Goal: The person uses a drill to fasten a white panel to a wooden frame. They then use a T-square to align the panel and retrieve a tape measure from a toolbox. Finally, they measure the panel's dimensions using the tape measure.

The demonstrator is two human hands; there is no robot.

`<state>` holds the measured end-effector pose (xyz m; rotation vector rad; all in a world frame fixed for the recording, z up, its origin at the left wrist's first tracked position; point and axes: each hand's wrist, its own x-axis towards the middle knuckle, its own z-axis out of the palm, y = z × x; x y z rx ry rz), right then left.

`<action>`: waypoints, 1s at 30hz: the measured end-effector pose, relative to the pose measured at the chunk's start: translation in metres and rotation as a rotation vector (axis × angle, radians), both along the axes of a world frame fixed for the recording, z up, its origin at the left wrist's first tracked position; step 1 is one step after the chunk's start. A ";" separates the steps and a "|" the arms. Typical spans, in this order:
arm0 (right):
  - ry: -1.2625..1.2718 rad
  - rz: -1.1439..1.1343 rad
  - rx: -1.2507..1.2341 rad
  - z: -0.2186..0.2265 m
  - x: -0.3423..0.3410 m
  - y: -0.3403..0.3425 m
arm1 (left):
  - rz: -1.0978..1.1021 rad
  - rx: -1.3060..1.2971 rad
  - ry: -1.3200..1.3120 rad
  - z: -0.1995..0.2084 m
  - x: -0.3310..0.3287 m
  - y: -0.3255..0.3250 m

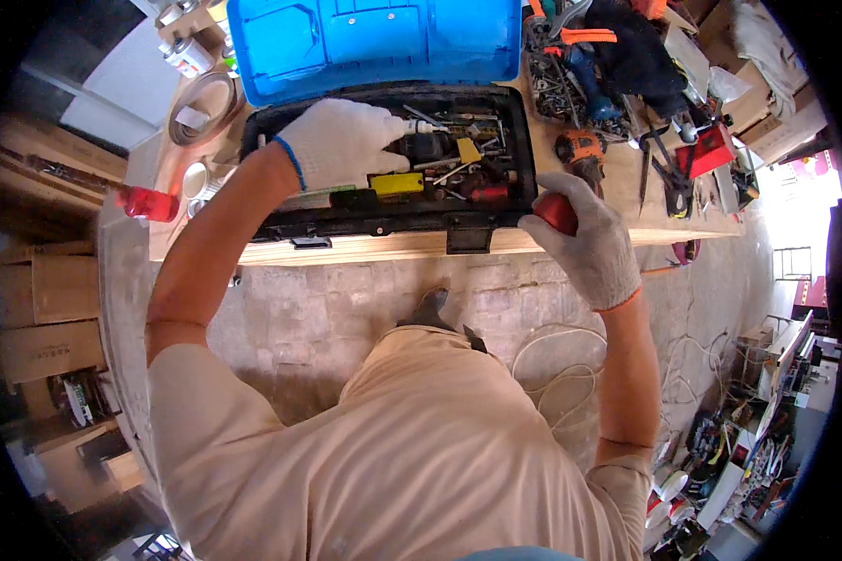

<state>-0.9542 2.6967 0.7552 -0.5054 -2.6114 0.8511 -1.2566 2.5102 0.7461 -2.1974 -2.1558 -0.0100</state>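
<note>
A black toolbox (412,226) with a raised blue lid (374,47) stands on the wooden bench. My left hand (341,145), in a white knit glove, reaches into it from the left. Its thumb and fingers are spread beside a dark tool (423,146); whether they touch it, I cannot tell. Near the thumb lie a yellow block-shaped item (398,183) and several small hand tools. My right hand (585,234), gloved too, is closed around a rounded red object (558,214) at the box's front right corner. The glove hides much of that object, so its kind is unclear.
An orange and black power drill (582,148) lies right of the box, near piled tools and a red box (706,152). Coiled strapping (201,107), cans (189,58) and a red bottle (150,204) are at left. A pale cable (557,365) loops across the floor.
</note>
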 end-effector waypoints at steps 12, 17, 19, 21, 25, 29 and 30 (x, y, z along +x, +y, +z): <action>0.050 0.296 0.203 -0.012 -0.041 0.001 | -0.115 0.150 0.117 0.073 -0.037 -0.025; 0.171 0.534 0.469 -0.037 -0.106 -0.007 | 0.158 0.182 -0.106 0.091 -0.027 -0.010; 0.203 0.613 0.763 -0.048 -0.129 -0.018 | 0.137 0.209 -0.100 0.088 -0.028 -0.012; 0.166 0.506 0.562 -0.046 -0.136 -0.027 | 0.159 0.205 -0.120 0.086 -0.025 -0.011; 0.068 0.416 0.403 -0.032 -0.099 -0.018 | 0.517 -0.086 -0.529 0.098 0.013 0.006; 0.237 0.245 0.233 -0.024 -0.022 -0.008 | -0.165 0.058 0.105 0.048 -0.020 -0.013; 0.274 0.167 0.196 -0.026 -0.006 -0.005 | -0.019 0.047 -0.027 0.042 -0.011 -0.011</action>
